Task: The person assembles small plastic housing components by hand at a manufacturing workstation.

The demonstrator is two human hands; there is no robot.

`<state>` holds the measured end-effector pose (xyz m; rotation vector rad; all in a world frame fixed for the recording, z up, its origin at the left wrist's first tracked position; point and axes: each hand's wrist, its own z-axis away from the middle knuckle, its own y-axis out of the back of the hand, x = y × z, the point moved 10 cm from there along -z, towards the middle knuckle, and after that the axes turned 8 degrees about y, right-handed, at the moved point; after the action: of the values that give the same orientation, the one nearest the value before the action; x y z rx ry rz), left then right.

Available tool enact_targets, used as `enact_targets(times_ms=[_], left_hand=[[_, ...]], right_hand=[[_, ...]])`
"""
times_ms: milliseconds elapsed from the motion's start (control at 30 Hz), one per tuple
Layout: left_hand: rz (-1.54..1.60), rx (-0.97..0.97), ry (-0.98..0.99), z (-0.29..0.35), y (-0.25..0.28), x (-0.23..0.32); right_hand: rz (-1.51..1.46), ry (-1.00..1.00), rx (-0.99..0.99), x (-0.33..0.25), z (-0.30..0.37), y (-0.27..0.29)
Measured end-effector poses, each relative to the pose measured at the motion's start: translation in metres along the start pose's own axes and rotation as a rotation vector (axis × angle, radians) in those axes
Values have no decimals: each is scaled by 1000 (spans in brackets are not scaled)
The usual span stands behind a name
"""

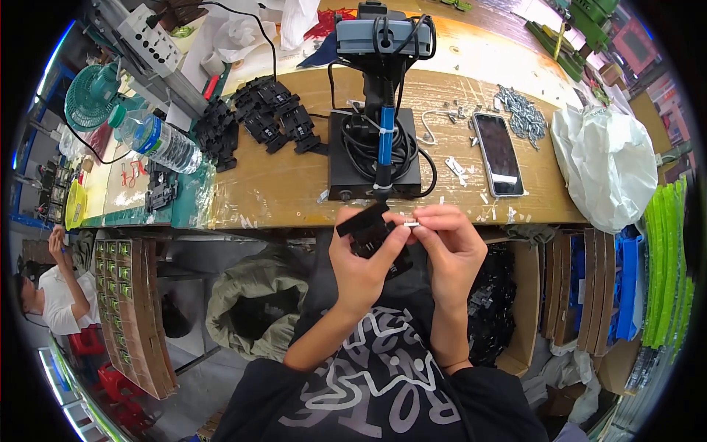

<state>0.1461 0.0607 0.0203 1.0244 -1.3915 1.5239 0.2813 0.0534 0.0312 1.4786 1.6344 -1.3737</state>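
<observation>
Just in front of the table's near edge, my left hand is wrapped round a black plastic part with slots and a flat block at its top. My right hand pinches a small white, partly metallic-looking piece between thumb and fingertips. That piece sits beside the black part, close to my left thumb and index finger; whether it touches the part is hard to tell. Behind my hands stands a black box carrying an upright stand with coiled black cable and a blue band.
Similar black parts are heaped at the back left, near a water bottle. To the right lie a phone, metal pieces and a white plastic bag. Below are an open sack and a carton of black parts.
</observation>
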Motion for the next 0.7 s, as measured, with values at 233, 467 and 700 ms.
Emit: enact_targets(times_ms=[233, 467, 700], left_hand=[[431, 244, -46, -9, 23, 12], [580, 301, -198, -3, 23, 26], [553, 222, -236, -1, 22, 30]], right_hand=[[-41, 4, 72, 0, 3, 9], [-146, -164, 35, 22, 17, 1], [-180, -217, 43, 25, 19, -3]])
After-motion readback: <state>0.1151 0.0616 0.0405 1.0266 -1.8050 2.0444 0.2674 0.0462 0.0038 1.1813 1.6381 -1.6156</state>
